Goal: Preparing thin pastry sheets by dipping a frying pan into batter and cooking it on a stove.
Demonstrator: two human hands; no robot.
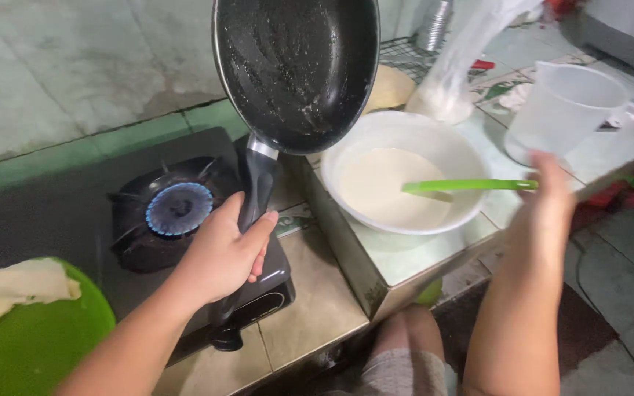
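Observation:
My left hand (223,253) grips the dark handle of a black frying pan (299,66). The pan is lifted and tilted up, its empty inner face toward me, above the left rim of a white bowl (339,158). The bowl holds pale batter (390,187), and a green ladle (464,186) rests in it with its handle pointing right. My right hand (548,202) is blurred at the end of that green handle; whether it holds it is unclear. A black gas stove (177,213) burns with a blue flame ring, with nothing on the burner.
A green plate (45,345) with thin pale crepes lies at bottom left. A clear plastic measuring jug (563,110) stands right of the bowl, with a plastic bag of white flour (449,81) behind it. Tiled ledges carry the stove and bowl. My knee (405,352) shows below.

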